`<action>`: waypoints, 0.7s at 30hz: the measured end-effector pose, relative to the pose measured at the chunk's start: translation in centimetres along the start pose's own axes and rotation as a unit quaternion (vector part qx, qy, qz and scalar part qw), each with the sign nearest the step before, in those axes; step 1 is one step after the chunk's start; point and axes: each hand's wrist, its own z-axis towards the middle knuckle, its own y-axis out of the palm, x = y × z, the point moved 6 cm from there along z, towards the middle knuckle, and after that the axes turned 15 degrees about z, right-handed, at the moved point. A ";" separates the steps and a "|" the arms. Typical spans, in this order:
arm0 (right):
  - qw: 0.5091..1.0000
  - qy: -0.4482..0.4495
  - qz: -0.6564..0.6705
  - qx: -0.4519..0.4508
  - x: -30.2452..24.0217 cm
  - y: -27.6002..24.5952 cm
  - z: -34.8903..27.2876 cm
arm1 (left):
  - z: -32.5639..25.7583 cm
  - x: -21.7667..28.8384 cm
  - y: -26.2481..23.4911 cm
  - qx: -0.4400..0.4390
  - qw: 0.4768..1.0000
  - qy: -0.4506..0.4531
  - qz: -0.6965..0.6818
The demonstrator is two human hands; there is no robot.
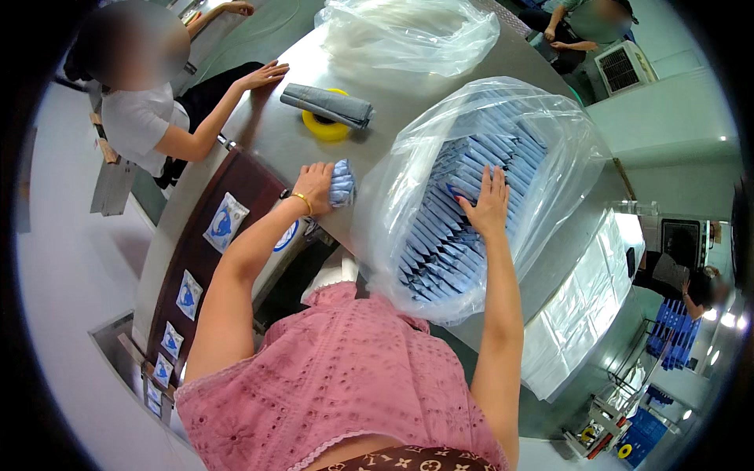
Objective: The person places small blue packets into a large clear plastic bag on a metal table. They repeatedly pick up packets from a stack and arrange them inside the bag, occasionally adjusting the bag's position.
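Observation:
My left hand [314,187] is closed around a small bundle of blue-and-white packets [342,184] at the near edge of the metal table. To the right stands a big clear plastic bag [385,180], its mouth spread wide. Inside, rows of similar flat packets [440,224] are packed tightly on edge. My right hand [488,202] reaches into the bag and rests on these rows, fingers stretched out and thumb apart. Part of the packets beneath that palm is hidden.
A brown conveyor belt [186,255] at left carries several single packets [226,221]. Beyond my left hand, a folded grey sheet [327,105] lies over a yellow tape roll [326,129]. Another clear bag [408,35] is farther back; silvery plastic sheets [577,306] lie right. A person [145,118] sits across the belt.

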 end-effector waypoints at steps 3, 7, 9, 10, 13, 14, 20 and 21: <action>0.996 -0.005 0.072 0.054 -0.3 -2.5 -1.5 | -0.1 1.6 -6.8 0.088 0.987 -0.011 -0.132; 0.978 0.000 0.168 0.121 -0.2 -4.9 -4.9 | 0.0 8.1 -16.8 0.247 0.873 0.108 -0.407; 0.972 0.001 0.188 0.140 -0.2 -5.9 -5.8 | 0.5 12.4 -19.3 0.263 0.854 0.166 -0.418; 0.969 -0.008 0.202 0.144 -0.2 -6.1 -6.2 | 0.9 14.7 -20.1 0.267 0.859 0.203 -0.388; 0.960 -0.008 0.235 0.153 -0.6 -7.0 -7.4 | 2.0 21.0 -18.5 0.186 0.903 0.290 -0.257; 0.960 -0.007 0.242 0.144 -1.0 -7.3 -7.7 | 2.6 22.1 -15.7 0.144 0.924 0.304 -0.183; 0.972 -0.038 0.209 0.102 -2.8 -6.6 -10.2 | 5.0 24.8 -7.0 0.112 0.951 0.286 0.034; 0.974 -0.028 0.215 0.071 -2.9 -5.5 -10.0 | 4.8 25.7 -7.0 0.173 0.941 0.289 0.030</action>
